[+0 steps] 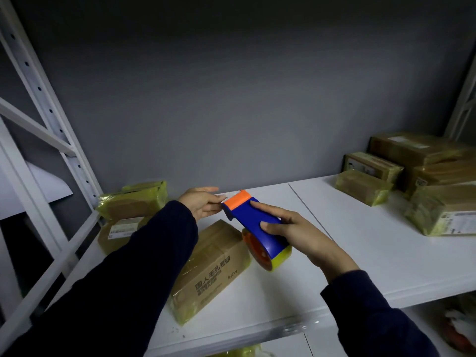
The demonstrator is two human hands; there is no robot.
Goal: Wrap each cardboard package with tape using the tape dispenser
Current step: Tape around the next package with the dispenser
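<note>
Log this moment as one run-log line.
right hand: grips tape dispenser | left hand: fingertips at its cutter end | package: lying on shelf below both hands

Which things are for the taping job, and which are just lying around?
For the job: blue and orange tape dispenser in the right hand; left hand at its toothed end; brown cardboard box with printed writing; yellow-taped cardboard packages.
Just lying about: white sheet on the left shelf; blurry orange and white bundle below.
</note>
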